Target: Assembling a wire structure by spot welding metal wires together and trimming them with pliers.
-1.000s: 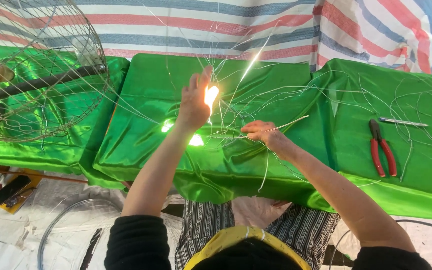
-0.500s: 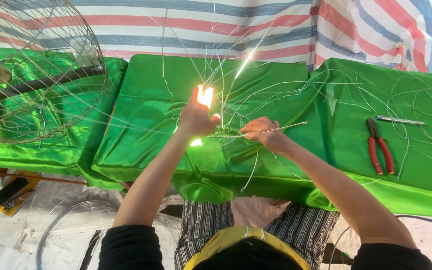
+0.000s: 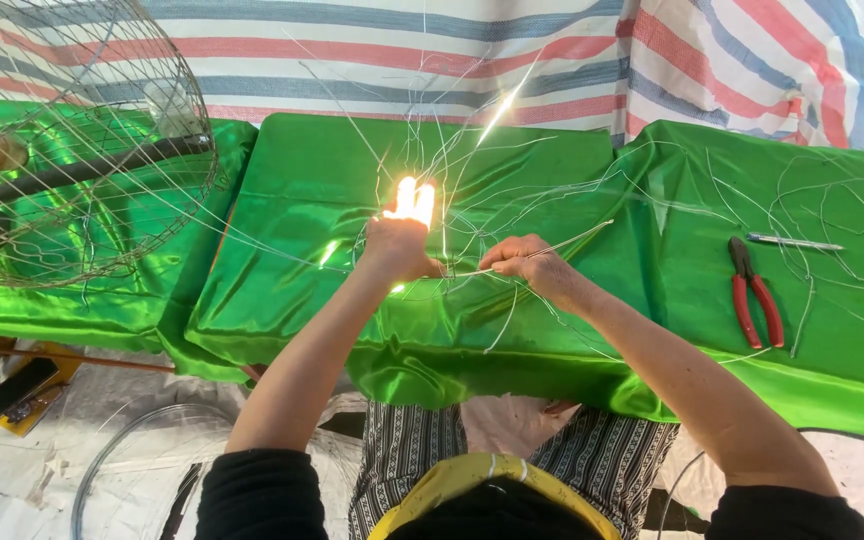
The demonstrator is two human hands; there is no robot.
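Observation:
Both my hands work on a loose tangle of thin silvery wires (image 3: 472, 190) over a table draped in shiny green cloth (image 3: 292, 280). My left hand (image 3: 400, 240) grips several wires, fingers raised and lit bright by sun glare. A short gap to its right, my right hand (image 3: 527, 262) pinches a bundle of wire ends that sticks out to the right. Wire strands fan upward and outward from between the hands.
A round wire cage frame (image 3: 72, 150) stands at the left on the cloth. Red-handled pliers (image 3: 752, 295) and a thin metal tool (image 3: 797, 242) lie at the right among loose wire loops (image 3: 842, 230). A striped tarp (image 3: 652, 60) hangs behind. A yellow box (image 3: 27, 385) sits on the floor.
My left hand has dropped from a raised reach toward me and to the right, closing in on the right hand. The right hand has stayed almost still on the wire bundle.

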